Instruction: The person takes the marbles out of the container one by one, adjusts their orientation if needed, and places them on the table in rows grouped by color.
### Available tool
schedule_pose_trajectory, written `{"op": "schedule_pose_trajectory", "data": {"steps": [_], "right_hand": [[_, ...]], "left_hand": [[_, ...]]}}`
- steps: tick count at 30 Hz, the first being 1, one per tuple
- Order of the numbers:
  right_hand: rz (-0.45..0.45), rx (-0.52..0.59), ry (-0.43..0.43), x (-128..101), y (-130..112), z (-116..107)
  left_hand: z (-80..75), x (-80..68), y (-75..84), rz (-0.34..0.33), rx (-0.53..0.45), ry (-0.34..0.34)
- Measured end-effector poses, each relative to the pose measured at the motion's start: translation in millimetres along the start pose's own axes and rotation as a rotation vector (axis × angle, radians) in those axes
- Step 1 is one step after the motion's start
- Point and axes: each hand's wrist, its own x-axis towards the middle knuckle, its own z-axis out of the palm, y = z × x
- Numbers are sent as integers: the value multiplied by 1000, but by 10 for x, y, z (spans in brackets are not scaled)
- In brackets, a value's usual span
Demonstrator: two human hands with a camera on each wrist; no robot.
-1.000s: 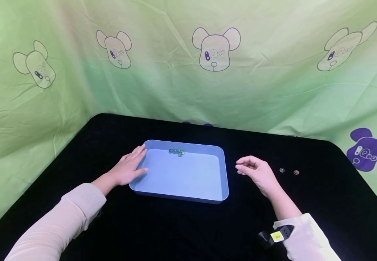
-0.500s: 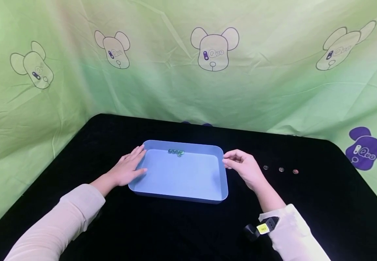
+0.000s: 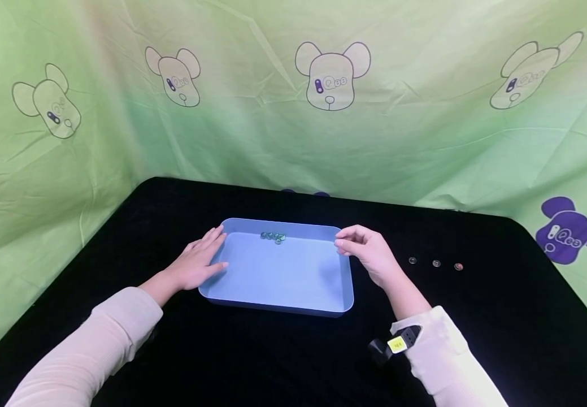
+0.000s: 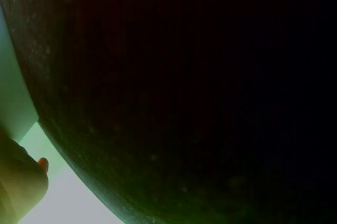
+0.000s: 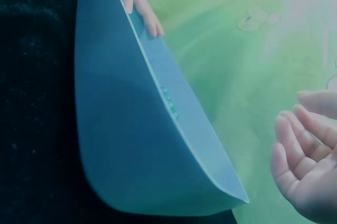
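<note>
- The blue tray (image 3: 278, 305) sits flat on the black tabletop (image 3: 273, 362), with a small cluster of green glass beads (image 3: 273, 237) lying against its far wall.
- The left hand (image 3: 199, 263) lies with straight fingers along the tray's left rim, holding nothing; that flat press should keep the tray from sliding, so it is best left planted there.
- The right hand (image 3: 369, 251) hovers over the tray's right far corner with fingers curled and thumb brought close to the fingertips. From the head view it looks like a pinch on something tiny, but no bead shows in it, and in the right wrist view the fingers (image 5: 295, 145) look loosely bent with nothing seen between them, so I cannot tell whether the grip holds anything.
- Three more beads (image 3: 435, 263) lie in a row on the tabletop to the right of that hand, well apart from the tray.
- If a bead is in the pinch, it is best let go low over the tray floor, since it would probably bounce or roll on the hard plastic.
</note>
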Motion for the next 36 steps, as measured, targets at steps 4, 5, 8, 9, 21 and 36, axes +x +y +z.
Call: {"op": "schedule_pose_trajectory", "data": {"steps": [4,5,8,9,21,36], "right_hand": [[-2,-2,-9,77,55,13],[6,-2,-10,91,67,15],[4,6,-16,102,29,49],[4,4,-19,112,29,54],[136,-36,-36,257,-51,193],[155,-56,-70,409,-48,376]], "left_hand": [[0,-3,2,-5,-8,-2],[3,-1,0,-6,-9,-4],[4,0,-2,-9,-11,-6],[2,0,-4,-9,-10,-6],[-1,8,-13,-16,-8,-14],[8,6,-16,7,-3,22]]}}
